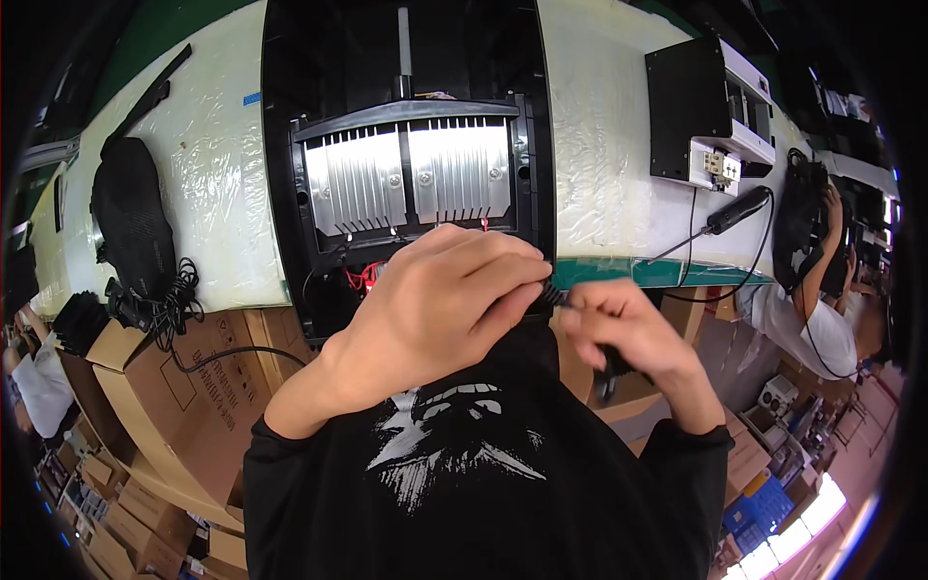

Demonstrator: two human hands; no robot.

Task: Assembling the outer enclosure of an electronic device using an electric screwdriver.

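Observation:
In front of my chest, my left hand has its fingers and thumb pinched on a black cord. The cord looks ribbed or coiled where it runs between my hands. Just to the right, my right hand is closed on the same cord, slightly blurred, and a dark end or loop hangs below it. Beyond my hands lies a black housing holding two finned silver heat sinks. Red wires show at its near edge, partly behind my left hand.
A plastic-covered workbench carries a black-and-white boxy instrument and a black-handled tool with a thin shaft on the right. On the left lie a black mesh bag and bundled cable. Cardboard boxes stand below. Another person works at right.

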